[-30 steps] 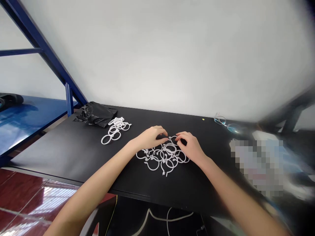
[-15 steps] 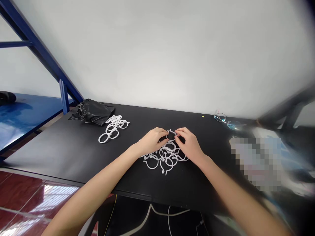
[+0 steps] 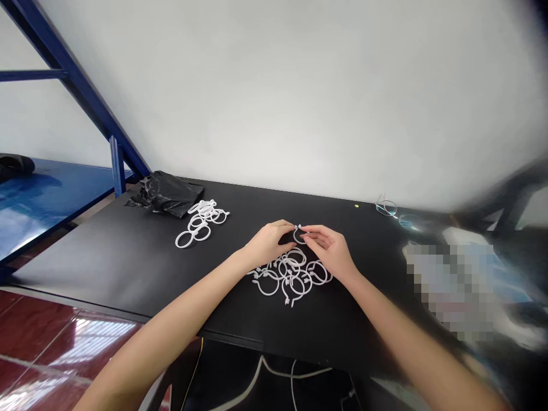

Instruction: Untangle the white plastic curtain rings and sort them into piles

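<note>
A white plastic curtain ring point(image 3: 299, 242) is pinched between my two hands, just above and behind a loose pile of similar white rings point(image 3: 295, 283). My left hand point(image 3: 269, 242) has its fingertips at the ring's left side and upper end. My right hand point(image 3: 330, 246) grips its right side, thumb and forefinger near the clasp ends, which sit close together at the top. Whether the clasp is fastened is too small to tell. Several rings in the pile have their ends apart. To the left lies a second group of white rings point(image 3: 185, 239), which look closed.
Behind the left ring group is a crumpled black plastic bag point(image 3: 165, 194). Eyeglasses point(image 3: 387, 208) rest at the table's back right, near a blurred package point(image 3: 449, 291). A blue metal frame point(image 3: 85, 103) rises at left. The black table point(image 3: 107, 257) meets a white wall.
The ring's ends have come closer together at the top. My right fingers have shifted up toward the clasp. The whole view has moved slightly.
</note>
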Tool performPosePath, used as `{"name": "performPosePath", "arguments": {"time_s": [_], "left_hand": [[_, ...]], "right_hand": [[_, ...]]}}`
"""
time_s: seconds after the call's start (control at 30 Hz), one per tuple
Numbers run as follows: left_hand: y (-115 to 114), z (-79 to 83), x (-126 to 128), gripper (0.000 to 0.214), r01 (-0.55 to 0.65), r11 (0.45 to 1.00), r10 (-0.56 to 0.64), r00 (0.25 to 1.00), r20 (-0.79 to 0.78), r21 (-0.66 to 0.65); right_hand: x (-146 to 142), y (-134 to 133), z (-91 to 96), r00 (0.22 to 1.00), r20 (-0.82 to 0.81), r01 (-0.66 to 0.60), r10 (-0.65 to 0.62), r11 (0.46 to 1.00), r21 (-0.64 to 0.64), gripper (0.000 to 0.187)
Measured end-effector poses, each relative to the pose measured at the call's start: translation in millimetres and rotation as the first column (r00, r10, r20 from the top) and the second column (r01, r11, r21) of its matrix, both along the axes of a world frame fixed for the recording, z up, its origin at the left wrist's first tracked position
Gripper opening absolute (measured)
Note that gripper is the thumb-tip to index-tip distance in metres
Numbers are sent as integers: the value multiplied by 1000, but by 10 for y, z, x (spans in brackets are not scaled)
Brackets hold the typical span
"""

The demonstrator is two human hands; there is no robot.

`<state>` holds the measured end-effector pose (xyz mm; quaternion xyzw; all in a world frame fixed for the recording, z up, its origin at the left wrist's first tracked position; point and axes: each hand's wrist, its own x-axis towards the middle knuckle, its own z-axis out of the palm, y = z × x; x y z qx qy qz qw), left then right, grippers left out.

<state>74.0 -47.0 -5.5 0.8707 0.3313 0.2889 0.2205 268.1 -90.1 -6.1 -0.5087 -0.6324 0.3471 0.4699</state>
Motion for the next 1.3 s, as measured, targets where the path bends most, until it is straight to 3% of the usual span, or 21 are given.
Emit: {"name": "performPosePath", "arguments": {"time_s": [0.13, 0.23, 0.37, 0.47, 0.57, 0.7, 0.83, 1.0, 1.1, 1.3], "left_hand": [[-41, 18, 1, 25, -54, 998, 53, 997, -55, -14], [-82, 33, 6, 26, -22, 999, 19, 998, -61, -43], [-116, 49, 25, 30, 27, 996, -27, 1000, -11, -84], [-119, 70, 43, 30, 71, 970, -32, 985, 167, -232], [-102, 88, 52, 28, 126, 890, 53, 925, 375, -438], [-61, 94, 28, 20, 203, 788, 164, 841, 516, -582], [-39, 106, -18, 17, 252, 773, 154, 816, 557, -583], [-69, 139, -27, 17, 294, 792, 35, 853, 520, -536], [-90, 156, -18, 14, 322, 756, 35, 849, 527, -570], [-65, 186, -47, 18, 342, 679, 182, 779, 600, -650]], "right_hand": [[28, -10, -21, 915, 379, 78, -139, 982, 172, 20], [26, -4, -58, 879, 460, 44, -124, 982, 181, 23], [16, 4, -72, 904, 410, 29, -119, 975, 220, 19], [-1, -12, -38, 927, 337, 62, -165, 953, 298, 20], [-31, -53, 23, 938, 281, 74, -205, 907, 415, 21], [-70, -120, 99, 971, 228, -47, -72, 879, 475, 26], [-86, -150, 128, 997, 62, -72, 52, 917, 392, 24], [-76, -109, 142, 981, -174, -68, 84, 993, 99, 14], [-70, -97, 166, 958, -258, -129, 124, 992, 1, 10], [-57, -127, 225, 896, -414, -232, 161, 964, -128, 17]]}}
